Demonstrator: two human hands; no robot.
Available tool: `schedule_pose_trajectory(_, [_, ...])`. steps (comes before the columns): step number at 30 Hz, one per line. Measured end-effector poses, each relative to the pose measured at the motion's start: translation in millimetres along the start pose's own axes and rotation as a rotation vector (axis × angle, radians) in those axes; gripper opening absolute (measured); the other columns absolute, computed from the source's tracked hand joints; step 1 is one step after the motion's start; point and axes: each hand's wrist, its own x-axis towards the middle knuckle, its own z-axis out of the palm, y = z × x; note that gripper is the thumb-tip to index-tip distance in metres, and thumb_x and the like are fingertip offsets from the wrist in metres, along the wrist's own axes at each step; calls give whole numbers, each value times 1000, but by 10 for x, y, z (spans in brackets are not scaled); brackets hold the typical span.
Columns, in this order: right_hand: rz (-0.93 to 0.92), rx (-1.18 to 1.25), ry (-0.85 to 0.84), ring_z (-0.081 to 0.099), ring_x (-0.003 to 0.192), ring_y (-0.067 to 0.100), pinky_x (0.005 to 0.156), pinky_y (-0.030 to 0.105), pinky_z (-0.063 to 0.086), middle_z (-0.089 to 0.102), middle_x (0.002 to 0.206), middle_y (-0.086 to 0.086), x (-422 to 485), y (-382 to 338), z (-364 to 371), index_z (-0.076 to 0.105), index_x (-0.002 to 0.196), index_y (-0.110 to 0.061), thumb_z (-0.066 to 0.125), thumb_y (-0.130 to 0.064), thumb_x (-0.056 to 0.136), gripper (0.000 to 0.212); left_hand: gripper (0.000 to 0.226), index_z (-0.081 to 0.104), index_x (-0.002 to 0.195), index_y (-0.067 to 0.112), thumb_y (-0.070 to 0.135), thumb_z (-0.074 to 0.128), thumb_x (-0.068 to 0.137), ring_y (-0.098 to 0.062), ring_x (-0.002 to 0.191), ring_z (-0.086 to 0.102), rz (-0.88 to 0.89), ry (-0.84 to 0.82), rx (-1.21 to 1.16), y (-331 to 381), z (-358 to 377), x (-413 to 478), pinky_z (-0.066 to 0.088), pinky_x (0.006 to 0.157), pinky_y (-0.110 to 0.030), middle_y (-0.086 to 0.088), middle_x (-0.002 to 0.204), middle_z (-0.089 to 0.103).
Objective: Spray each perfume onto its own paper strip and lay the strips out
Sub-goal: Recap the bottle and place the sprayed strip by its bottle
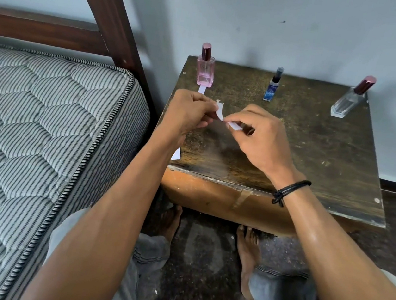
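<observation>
I record both hands together over the left half of the dark, worn wooden table (pixel 317 153); the left hand (pixel 189 113), fingers curled, pinches one end of a narrow white paper strip (pixel 219 112); the right hand (pixel 256 137), with a black cord bracelet (pixel 289 191) at its wrist, pinches the strip's lower end, with a further white length under its fingers; I cannot tell whether that is one piece or two.

The strip is bent into a curve between the two grips.

Along the far edge stand three bottles, well apart: a square pink glass perfume bottle with maroon cap (pixel 205 71) at left; a slim blue bottle with dark cap (pixel 272 86) in the middle; a clear glass bottle with maroon cap (pixel 349 101) at right.

A second white strip (pixel 202 89) lies flat just in front of the pink bottle, its near part hidden by the left hand; a white paper scrap (pixel 176 154) shows at the table's left edge; a striped quilted mattress (pixel 31 128) lies to the left.
</observation>
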Motion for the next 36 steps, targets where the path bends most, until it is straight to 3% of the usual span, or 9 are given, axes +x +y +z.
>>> schedule_pose_trajectory(6, [-2, 37, 23, 60, 73, 9, 70, 31, 53, 62, 93, -16, -11, 98, -203, 80, 102, -20, 73, -21, 94, 11, 9, 74, 84, 8, 9, 68, 90, -13, 61, 65, 45, 71, 18, -40, 149, 55, 52, 57, -21, -8, 79, 73])
schedule_pose_trajectory(14, [52, 22, -67, 63, 79, 8, 75, 36, 57, 66, 97, -12, -45, 221, -393, 78, 100, -22, 74, -26, 93, 9, 8, 73, 85, 5, 6, 69, 91, -20, 76, 69, 5, 70, -97, -79, 307, 109, 57, 62, -21, -18, 94, 74])
schedule_pose_trajectory(19, [228, 88, -140, 68, 78, 10, 78, 39, 59, 70, 99, -13, -64, 170, -324, 72, 112, -28, 73, -42, 92, 24, 2, 70, 90, 1, 2, 68, 91, -20, 72, 68, -56, 30, -273, -43, 410, 74, 57, 60, -22, -16, 88, 71])
schedule_pose_trajectory(24, [466, 465, -101, 76, 73, 17, 72, 42, 65, 77, 92, 2, 3, 123, -310, 70, 109, -18, 71, -33, 96, 20, 8, 70, 99, -3, 1, 67, 92, -24, 82, 71, -82, 40, -430, -80, 504, 30, 61, 72, -28, -18, 95, 72])
schedule_pose_trajectory(30, [524, 481, -109, 74, 80, 16, 65, 28, 61, 77, 84, -1, 0, 158, -242, 70, 102, -14, 80, -9, 87, 19, 6, 69, 92, 2, -1, 64, 94, -25, 86, 71, -123, 52, -552, -63, 589, -63, 62, 72, -27, -16, 91, 72])
schedule_pose_trajectory(33, [534, 427, -111, 73, 74, 11, 64, 25, 59, 77, 83, 0, 16, 212, -257, 73, 99, -11, 80, -6, 86, 15, 6, 67, 88, 4, 2, 65, 93, -27, 83, 73, -122, 34, -499, -46, 572, -72, 63, 75, -31, -16, 86, 72])
schedule_pose_trajectory(36, [540, 330, -158, 71, 65, 8, 67, 29, 60, 76, 80, 0, 17, 281, -285, 76, 95, -11, 82, -9, 85, 12, 12, 68, 78, 10, 7, 66, 89, -23, 74, 68, -41, 87, -207, -101, 545, -23, 63, 72, -32, -10, 79, 71])
